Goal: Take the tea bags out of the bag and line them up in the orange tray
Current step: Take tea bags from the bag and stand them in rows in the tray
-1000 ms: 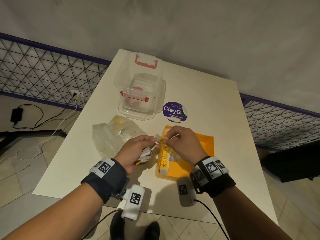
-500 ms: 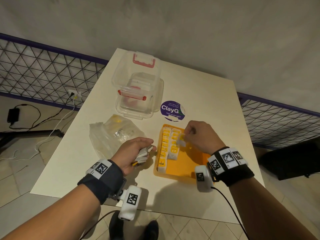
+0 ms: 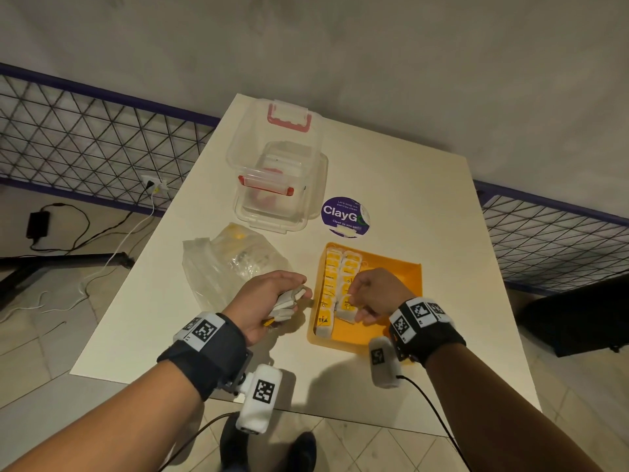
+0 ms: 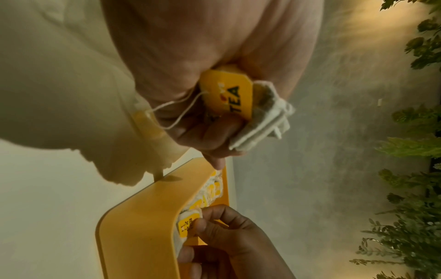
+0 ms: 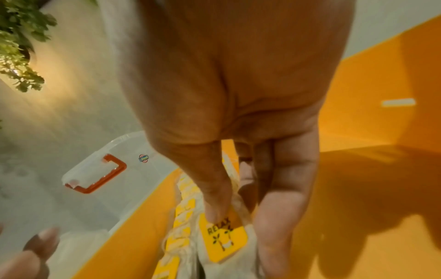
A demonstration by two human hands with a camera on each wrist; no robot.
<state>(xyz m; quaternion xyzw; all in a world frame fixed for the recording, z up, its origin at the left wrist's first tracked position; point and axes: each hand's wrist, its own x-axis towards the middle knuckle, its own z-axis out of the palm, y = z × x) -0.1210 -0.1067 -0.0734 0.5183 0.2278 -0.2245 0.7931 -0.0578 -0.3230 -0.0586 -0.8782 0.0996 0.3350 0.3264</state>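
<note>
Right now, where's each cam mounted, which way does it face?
Head: worn high, looks down at table; both forearms, left hand, right hand.
Left wrist: along palm at held tea bags; right fingers below.
Right wrist: along fingers into tray, pinching a bag.
All share tray.

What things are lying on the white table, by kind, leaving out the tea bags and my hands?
Clear plastic storage box with red latches: 1
Crumpled clear plastic bag: 1
Orange plastic tray: 1
Round purple sticker: 1
Total: 4
</note>
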